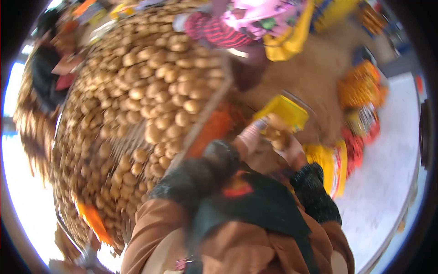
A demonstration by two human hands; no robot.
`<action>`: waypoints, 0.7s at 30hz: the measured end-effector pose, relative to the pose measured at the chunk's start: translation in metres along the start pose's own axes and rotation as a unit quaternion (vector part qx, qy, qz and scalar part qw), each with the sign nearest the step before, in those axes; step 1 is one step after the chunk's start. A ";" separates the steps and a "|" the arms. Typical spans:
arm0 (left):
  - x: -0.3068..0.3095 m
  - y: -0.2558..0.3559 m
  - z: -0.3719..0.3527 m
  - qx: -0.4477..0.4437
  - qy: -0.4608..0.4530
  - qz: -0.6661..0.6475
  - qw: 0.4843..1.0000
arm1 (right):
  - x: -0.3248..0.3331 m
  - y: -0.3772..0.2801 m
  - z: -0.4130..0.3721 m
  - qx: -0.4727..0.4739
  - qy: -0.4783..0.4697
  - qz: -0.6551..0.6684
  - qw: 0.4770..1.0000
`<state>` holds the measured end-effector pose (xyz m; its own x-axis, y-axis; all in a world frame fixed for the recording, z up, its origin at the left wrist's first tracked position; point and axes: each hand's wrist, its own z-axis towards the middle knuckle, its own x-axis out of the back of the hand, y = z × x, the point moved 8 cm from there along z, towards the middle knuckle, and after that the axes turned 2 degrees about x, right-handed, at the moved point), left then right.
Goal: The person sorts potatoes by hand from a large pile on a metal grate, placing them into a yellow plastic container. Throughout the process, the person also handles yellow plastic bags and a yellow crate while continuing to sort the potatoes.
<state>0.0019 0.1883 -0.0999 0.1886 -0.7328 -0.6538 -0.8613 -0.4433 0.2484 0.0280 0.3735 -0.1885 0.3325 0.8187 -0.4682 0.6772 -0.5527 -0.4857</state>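
Left hand (252,134) and right hand (294,153) have fingers curled round potatoes (280,140), near that yellow container (288,112); potato heap (159,91) to the left.

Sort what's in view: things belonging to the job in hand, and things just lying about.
Likely the job: potatoes between the left hand and right hand; potato pile; possibly the blurred yellow tray-like object.

Seemingly lying about: orange mesh bag; red bag; yellow printed bag.

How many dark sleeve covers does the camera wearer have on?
2. The left sleeve cover sits just behind the left hand; the right sleeve cover, just behind the right hand. Both lower arms show, so none seems hidden.
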 end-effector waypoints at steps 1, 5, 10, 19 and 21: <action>0.001 0.009 -0.008 -0.016 0.036 0.021 0.999 | 0.008 -0.016 -0.006 0.052 0.023 -0.119 0.991; 0.029 0.038 -0.066 -0.156 0.098 0.194 0.964 | 0.003 -0.019 -0.014 -0.058 0.208 -0.132 0.967; 0.119 0.068 -0.215 -0.491 0.416 0.511 0.571 | -0.137 0.001 -0.004 0.086 -0.087 -0.379 0.917; 0.216 0.039 -0.357 -0.350 0.598 0.557 0.457 | -0.452 0.137 -0.042 0.362 -0.425 -0.735 0.386; 0.225 0.043 -0.370 -0.367 0.584 0.504 0.519 | -0.478 0.171 -0.031 0.346 -0.388 -0.788 0.331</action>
<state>0.1820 -0.1872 0.0283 0.3434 -0.4067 0.8465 -0.4686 0.7069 0.5298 0.0051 -0.1079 -0.0248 -0.5259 0.0368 0.8497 -0.7925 0.3416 -0.5053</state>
